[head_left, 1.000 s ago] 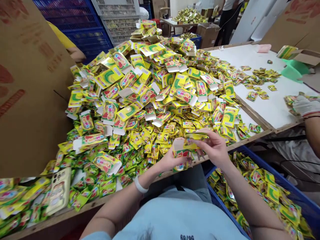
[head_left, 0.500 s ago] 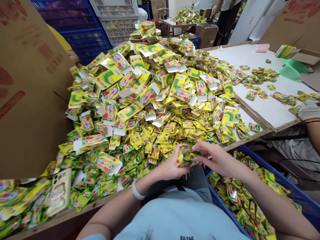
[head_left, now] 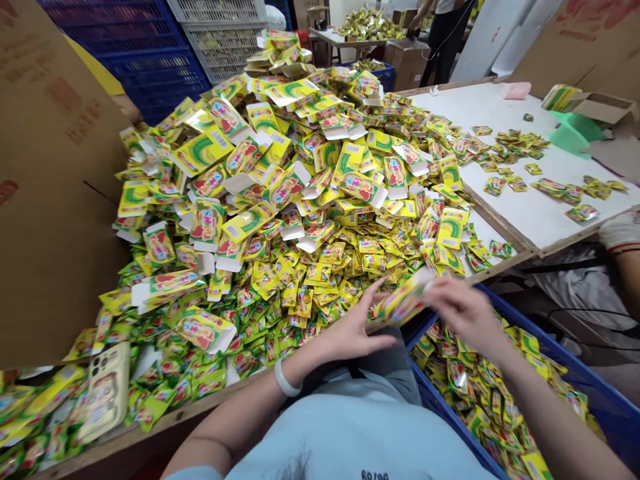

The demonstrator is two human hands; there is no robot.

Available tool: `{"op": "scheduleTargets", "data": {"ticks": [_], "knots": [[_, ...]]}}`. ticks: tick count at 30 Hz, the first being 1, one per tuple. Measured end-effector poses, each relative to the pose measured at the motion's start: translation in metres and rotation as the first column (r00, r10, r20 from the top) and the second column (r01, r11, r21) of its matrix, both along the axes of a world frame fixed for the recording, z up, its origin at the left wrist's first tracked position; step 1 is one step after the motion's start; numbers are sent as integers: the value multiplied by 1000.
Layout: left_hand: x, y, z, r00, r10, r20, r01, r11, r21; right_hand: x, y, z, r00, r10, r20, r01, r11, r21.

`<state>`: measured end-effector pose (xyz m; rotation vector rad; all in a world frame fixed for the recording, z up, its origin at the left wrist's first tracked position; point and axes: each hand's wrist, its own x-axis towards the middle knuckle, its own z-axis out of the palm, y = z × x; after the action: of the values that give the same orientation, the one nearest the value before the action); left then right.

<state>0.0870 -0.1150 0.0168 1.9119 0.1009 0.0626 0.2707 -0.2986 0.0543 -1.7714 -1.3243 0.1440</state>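
A small yellow-and-green candy box [head_left: 403, 299], smeared by motion, is at the table's front edge between my two hands. My right hand [head_left: 463, 312], also blurred, has its fingers closed on the box's white right end. My left hand [head_left: 353, 330] is open at the other end, thumb and fingers apart; whether it still touches the box is hard to tell. Just beyond the hands lie many small yellow candy packets [head_left: 320, 275] and green packets [head_left: 250, 317]. A heap of similar boxes [head_left: 290, 187] rises behind them.
Below my right arm stands a blue crate [head_left: 550, 347] holding filled boxes. A phone [head_left: 106, 393] lies at the left front edge. Tall cardboard [head_left: 55, 200] walls the left side. At right, a co-worker's gloved hand [head_left: 620, 233] rests near a white table [head_left: 550, 220].
My right hand has moved right and closed on the box's end, and the box has shifted right with it. My left hand's fingers have spread. The view has turned slightly.
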Motion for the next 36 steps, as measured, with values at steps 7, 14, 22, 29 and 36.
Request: {"op": "scheduleTargets", "data": {"ticks": [7, 14, 22, 29, 36], "knots": [[27, 22, -23, 919, 392, -50, -167, 499, 850, 70, 18, -6, 776, -369, 511, 449, 893, -37], [22, 22, -32, 948, 309, -77, -90, 493, 865, 7, 53, -83, 991, -25, 132, 63, 954, -292], [13, 50, -16, 969, 195, -152, -19, 673, 740, -6, 37, -93, 673, -80, -735, 75, 996, -40], [-1, 58, 13, 994, 92, -59, -77, 974, 214, -33, 57, -51, 850, 181, -495, -216, 976, -14], [-3, 43, 33, 994, 114, 1, -113, 988, 104, -46, 86, -38, 773, 246, -584, -372, 922, -104]]}}
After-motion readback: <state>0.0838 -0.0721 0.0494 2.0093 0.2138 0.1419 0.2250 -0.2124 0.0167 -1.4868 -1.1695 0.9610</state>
